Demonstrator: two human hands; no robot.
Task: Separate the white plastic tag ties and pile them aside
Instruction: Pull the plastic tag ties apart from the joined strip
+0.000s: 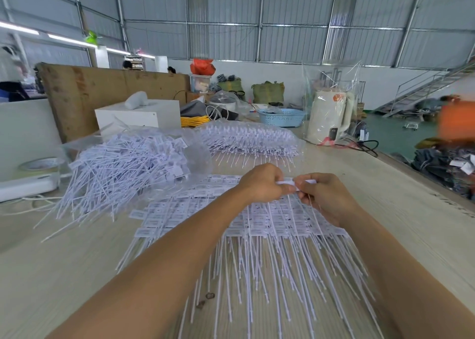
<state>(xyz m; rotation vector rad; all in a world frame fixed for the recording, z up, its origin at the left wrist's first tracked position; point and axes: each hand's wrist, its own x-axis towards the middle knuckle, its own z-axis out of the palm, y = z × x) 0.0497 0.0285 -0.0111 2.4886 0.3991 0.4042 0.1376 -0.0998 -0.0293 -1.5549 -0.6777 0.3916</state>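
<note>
Tag ties point(270, 225) lie in joined rows on the tabletop point(51, 274) right in front of the person, flat label heads overlapping in bands and thin tails fanned toward the camera. To the left and a little farther off sits the loose pile point(123, 164) of ties already pulled apart, spilling from a clear bag. Behind it, farther back, a second clear bag point(252, 138) holds rows that look unopened. So by my judgement the work is well begun but far from done: a good heap is set aside, yet the sheets under the hands and the far bag remain.

The left hand point(259, 184) and right hand point(326, 194) meet above the far edge of the rows, each grip pinching a small white piece point(288, 183) between thumb and fingertips. It bridges the two hands, held just above the joined rows, its tail seemingly hanging down among them. Whether it is already free of its neighbours I cannot tell. The pile it belongs on lies well to the left of both grips
</note>
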